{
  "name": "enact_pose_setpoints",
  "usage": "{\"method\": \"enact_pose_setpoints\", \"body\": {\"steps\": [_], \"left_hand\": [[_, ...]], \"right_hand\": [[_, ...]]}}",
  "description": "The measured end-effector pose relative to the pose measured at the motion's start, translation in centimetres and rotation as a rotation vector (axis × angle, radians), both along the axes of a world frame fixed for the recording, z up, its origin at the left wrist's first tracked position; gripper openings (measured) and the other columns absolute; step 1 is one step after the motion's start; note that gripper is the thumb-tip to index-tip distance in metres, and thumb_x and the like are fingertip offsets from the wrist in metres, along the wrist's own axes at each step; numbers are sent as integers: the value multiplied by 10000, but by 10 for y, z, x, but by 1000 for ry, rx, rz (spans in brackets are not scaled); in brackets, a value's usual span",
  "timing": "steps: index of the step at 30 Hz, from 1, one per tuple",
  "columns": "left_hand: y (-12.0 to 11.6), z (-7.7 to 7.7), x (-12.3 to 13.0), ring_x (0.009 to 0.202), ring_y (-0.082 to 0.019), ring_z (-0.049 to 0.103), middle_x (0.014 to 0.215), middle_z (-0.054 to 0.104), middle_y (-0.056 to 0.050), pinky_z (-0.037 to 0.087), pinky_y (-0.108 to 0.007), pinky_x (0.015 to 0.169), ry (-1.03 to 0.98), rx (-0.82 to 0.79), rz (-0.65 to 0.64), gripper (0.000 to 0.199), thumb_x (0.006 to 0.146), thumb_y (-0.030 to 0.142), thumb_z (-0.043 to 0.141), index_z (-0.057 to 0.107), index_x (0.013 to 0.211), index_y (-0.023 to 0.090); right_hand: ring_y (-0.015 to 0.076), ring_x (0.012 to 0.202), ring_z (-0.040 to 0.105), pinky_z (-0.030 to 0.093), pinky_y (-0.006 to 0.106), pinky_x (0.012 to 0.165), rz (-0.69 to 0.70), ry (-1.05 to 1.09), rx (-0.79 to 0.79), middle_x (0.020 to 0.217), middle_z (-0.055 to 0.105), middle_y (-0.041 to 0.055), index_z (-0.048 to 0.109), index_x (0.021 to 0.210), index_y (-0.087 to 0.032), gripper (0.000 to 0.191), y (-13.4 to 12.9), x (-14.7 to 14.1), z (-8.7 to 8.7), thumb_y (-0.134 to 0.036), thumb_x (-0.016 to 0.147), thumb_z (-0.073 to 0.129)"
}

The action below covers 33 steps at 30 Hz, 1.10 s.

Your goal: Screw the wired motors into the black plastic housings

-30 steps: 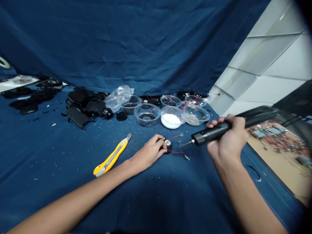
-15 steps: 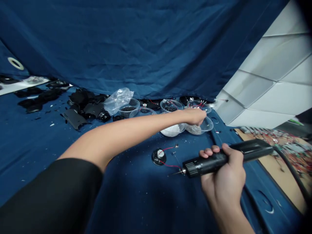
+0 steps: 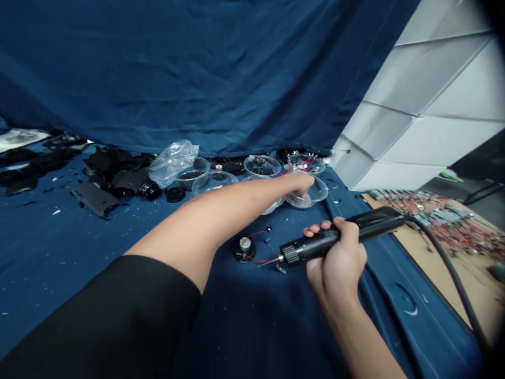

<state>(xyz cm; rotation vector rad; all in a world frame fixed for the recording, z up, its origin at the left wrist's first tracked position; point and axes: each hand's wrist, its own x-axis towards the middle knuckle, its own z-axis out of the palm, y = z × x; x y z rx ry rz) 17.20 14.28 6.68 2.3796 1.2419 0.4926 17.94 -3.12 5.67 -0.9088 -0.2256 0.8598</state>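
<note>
My left hand (image 3: 302, 183) reaches down into a clear plastic bowl (image 3: 320, 196) of small grey metal pieces, probably screws. Its fingers are drawn together, and the fingertips are partly hidden among the pieces. In my right hand (image 3: 341, 258) is a black corded electric screwdriver (image 3: 315, 246), held level with its bit pointing left. Close to the bit's tip, on the blue cloth, lies a small round black part with a white centre (image 3: 244, 248) and red wires. A tiny green circuit piece (image 3: 280, 268) is under the bit.
More clear bowls (image 3: 262, 166) stand along the back, one with black bits (image 3: 192, 179). A crumpled plastic bag (image 3: 173, 163) and black plastic shells (image 3: 98, 197) lie at left. On the right, a tan board (image 3: 426, 263) carries many red-wired parts. A blue cloth hangs behind.
My left hand has lowered from above the bowl into its contents. The view has shifted right, so things appear farther left; my right hand still holds the screwdriver near the round part.
</note>
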Motion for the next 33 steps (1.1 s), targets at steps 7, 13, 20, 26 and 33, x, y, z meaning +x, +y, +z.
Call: {"method": "enact_pose_setpoints", "body": {"steps": [7, 13, 20, 26, 33], "left_hand": [[-11, 15, -49, 920, -130, 630, 951, 710, -38, 441, -249, 850, -173, 160, -200, 117, 871, 150, 596, 709, 893, 132], [-118, 14, -158, 862, -147, 620, 933, 698, -17, 462, -268, 791, -564, 340, 84, 117, 884, 206, 596, 709, 912, 191], [-188, -28, -188, 811, -137, 639, 896, 686, -16, 507, -244, 755, -817, 61, 276, 195, 847, 275, 663, 661, 1022, 190], [-201, -45, -180, 801, -139, 646, 854, 690, -6, 502, -238, 738, -793, -5, 274, 141, 862, 327, 651, 660, 869, 187], [-208, -49, -174, 839, -136, 679, 905, 722, -20, 531, -251, 815, -883, -86, 197, 99, 885, 270, 629, 647, 884, 174]], "right_hand": [[69, 503, 512, 482, 188, 471, 12, 83, 5, 616, 445, -73, 411, 781, -197, 165, 3, 5, 1, -197, 726, 567], [56, 520, 506, 486, 155, 479, 31, 192, -1, 622, 435, -66, 416, 763, -188, 110, 4, 6, 4, -176, 779, 524], [63, 528, 517, 479, 165, 470, 11, 255, -5, 610, 441, -61, 417, 743, -181, 107, 7, -10, 0, -147, 803, 499], [70, 527, 524, 482, 176, 468, 2, 281, -17, 595, 449, -59, 415, 730, -176, 123, 8, -19, -7, -139, 796, 512], [76, 544, 536, 490, 179, 470, 10, 299, -34, 605, 462, -53, 423, 733, -170, 123, 9, -21, -9, -136, 793, 524]]}}
